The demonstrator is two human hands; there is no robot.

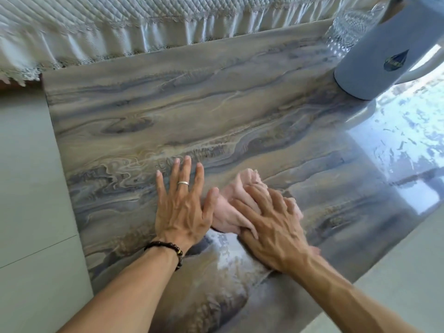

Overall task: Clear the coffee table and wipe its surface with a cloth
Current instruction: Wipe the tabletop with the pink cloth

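The coffee table [192, 111] has a glossy top with grey and tan marble swirls. A crumpled pale pink cloth [230, 207] lies on it near the front middle. My right hand [271, 219] lies on top of the cloth with its fingers bent over the bunched fabric, pressing it onto the surface. My left hand [182, 203] rests flat on the table just left of the cloth, fingers spread and straight, with its thumb touching the cloth's edge. It wears a ring and a dark bead bracelet.
A pale blue jug [374, 54] with a white handle stands at the table's far right, with a clear patterned glass [348, 30] behind it. A white quilted, ruffled cover [120, 27] runs along the far edge. Pale floor tiles [26, 176] lie to the left.
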